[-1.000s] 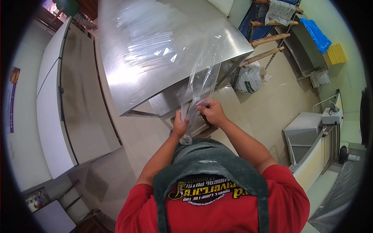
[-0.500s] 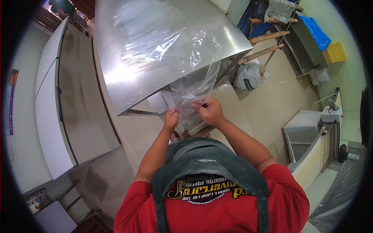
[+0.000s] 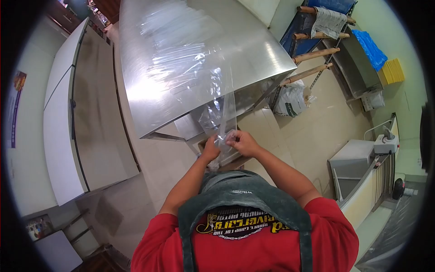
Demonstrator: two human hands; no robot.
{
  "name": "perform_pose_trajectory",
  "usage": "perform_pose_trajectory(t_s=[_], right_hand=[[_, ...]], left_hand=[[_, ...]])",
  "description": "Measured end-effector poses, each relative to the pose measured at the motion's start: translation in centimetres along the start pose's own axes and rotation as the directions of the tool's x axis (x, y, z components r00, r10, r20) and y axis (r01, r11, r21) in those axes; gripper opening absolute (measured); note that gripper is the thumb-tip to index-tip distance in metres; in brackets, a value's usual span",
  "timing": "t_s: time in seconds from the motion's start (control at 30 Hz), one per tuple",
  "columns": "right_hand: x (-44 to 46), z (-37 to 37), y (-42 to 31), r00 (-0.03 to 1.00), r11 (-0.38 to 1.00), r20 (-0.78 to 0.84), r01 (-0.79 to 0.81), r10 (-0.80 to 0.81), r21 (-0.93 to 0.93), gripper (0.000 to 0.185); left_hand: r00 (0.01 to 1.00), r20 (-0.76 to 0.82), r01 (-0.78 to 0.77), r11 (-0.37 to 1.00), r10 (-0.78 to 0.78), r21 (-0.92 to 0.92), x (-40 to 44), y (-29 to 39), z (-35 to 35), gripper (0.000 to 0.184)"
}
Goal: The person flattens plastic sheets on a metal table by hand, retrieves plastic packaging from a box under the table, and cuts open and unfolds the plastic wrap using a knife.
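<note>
A long strip of clear plastic sheet (image 3: 216, 86) runs from the steel table (image 3: 267, 56) over its near edge and down toward my body. My left hand (image 3: 210, 148) is closed on the left side of the gathered plastic, just below the table edge. On the other side, my right hand (image 3: 244, 143) pinches the plastic between thumb and fingers. The two hands are close together, with bunched film between them. Under them shows part of a brown cardboard box (image 3: 234, 163), and some plastic hangs down by it.
Wooden rolling-pin-like rods (image 3: 312, 53) lie across a rack to the right of the table, with a white sack (image 3: 290, 99) on the floor beneath. A large white-and-grey cabinet (image 3: 97, 118) stands at left. At right are a grey bin (image 3: 355, 156) and a power outlet box (image 3: 386, 144).
The plastic, spread wider before, is now gathered into a narrower strip. Both hands have moved slightly lower and nearer my body, and the cardboard box shows more.
</note>
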State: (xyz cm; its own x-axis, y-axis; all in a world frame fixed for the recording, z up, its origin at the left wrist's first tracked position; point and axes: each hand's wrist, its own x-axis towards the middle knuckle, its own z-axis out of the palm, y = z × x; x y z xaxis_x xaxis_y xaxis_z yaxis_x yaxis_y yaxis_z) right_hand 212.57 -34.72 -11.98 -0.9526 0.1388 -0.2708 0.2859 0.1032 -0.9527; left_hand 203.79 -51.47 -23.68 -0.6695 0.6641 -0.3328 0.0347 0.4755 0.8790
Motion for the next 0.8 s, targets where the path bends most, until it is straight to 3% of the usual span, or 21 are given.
perform_pose_trajectory(t_s=[0.03, 0.07, 0.1, 0.13, 0.17, 0.23, 0.27, 0.33, 0.43, 0.5, 0.53, 0.6, 0.67, 0.73, 0.8], right_hand=[[-0.3, 0.3, 1.1, 1.000, 1.000, 0.004, 0.005, -0.005, -0.002, 0.009], [-0.6, 0.7, 2.2, 0.997, 0.996, -0.030, -0.076, 0.075, -0.047, 0.010], [-0.9, 1.2, 3.3, 0.986, 0.984, -0.069, -0.158, 0.152, -0.088, 0.011], [-1.1, 1.6, 4.3, 0.977, 0.970, -0.058, -0.213, 0.207, -0.120, 0.012], [-1.4, 2.0, 5.2, 0.979, 0.972, -0.054, -0.202, 0.197, -0.118, 0.012], [-1.9, 2.5, 5.7, 0.982, 0.950, -0.064, -0.190, 0.179, -0.249, 0.021], [-2.0, 2.8, 5.6, 0.985, 0.953, -0.062, -0.174, 0.164, -0.248, 0.021], [-2.1, 3.1, 5.2, 0.980, 0.974, -0.075, -0.193, 0.185, -0.116, 0.018], [-1.5, 3.0, 5.4, 0.997, 0.998, -0.047, -0.062, 0.060, -0.028, 0.020], [-1.7, 2.5, 4.8, 0.993, 0.992, -0.016, -0.119, 0.119, 0.037, 0.019], [-1.7, 2.3, 4.5, 0.984, 0.979, 0.022, -0.179, 0.178, 0.100, 0.019], [-1.8, 2.3, 4.3, 0.988, 0.984, -0.006, -0.153, 0.154, 0.096, 0.017], [-1.6, 2.2, 4.3, 0.992, 0.988, -0.029, -0.124, 0.127, 0.089, 0.016], [-1.2, 2.3, 4.6, 0.997, 0.976, 0.047, -0.077, 0.068, 0.203, 0.015], [-1.2, 2.6, 4.4, 0.998, 0.961, 0.025, -0.061, 0.056, 0.271, 0.016]], left_hand=[[0.996, -0.040, -0.080, 0.989, 0.075, -0.127, -0.2, 1.2, -0.5, 0.057], [0.996, -0.046, -0.081, 0.989, 0.076, -0.124, -0.3, 2.2, -1.6, 0.057], [0.997, 0.071, 0.032, 0.771, 0.018, -0.636, -0.5, 3.5, -3.0, 0.054], [0.979, 0.199, 0.179, 0.312, 0.034, -0.933, -0.6, 4.4, -4.1, 0.051], [0.981, 0.191, 0.170, 0.319, 0.036, -0.932, -1.0, 5.5, -4.5, 0.051], [0.990, 0.022, -0.046, 0.464, 0.140, -0.884, -1.6, 6.7, -4.6, 0.040], [0.989, 0.012, -0.059, 0.473, 0.147, -0.879, -1.6, 7.0, -4.6, 0.040], [0.994, 0.068, -0.037, 0.831, 0.090, -0.555, -1.6, 6.4, -4.3, 0.037], [0.998, 0.058, 0.009, 0.864, 0.024, -0.504, -2.5, 5.3, -3.7, 0.036], [0.997, 0.072, 0.009, 0.856, 0.033, -0.517, -3.0, 3.7, -2.7, 0.042], [0.996, 0.045, -0.046, 0.885, 0.075, -0.463, -3.3, 2.9, -2.2, 0.047], [0.989, -0.008, -0.144, 0.938, 0.149, -0.314, -4.3, 1.7, -1.6, 0.063], [0.995, -0.030, -0.103, 0.940, 0.099, -0.324, -4.8, 0.7, -0.5, 0.061], [0.998, -0.050, -0.058, 0.940, 0.043, -0.335, -4.9, 0.3, -0.3, 0.059], [0.998, 0.049, -0.047, 0.998, 0.045, 0.044, -5.0, 0.0, -0.8, 0.048]])
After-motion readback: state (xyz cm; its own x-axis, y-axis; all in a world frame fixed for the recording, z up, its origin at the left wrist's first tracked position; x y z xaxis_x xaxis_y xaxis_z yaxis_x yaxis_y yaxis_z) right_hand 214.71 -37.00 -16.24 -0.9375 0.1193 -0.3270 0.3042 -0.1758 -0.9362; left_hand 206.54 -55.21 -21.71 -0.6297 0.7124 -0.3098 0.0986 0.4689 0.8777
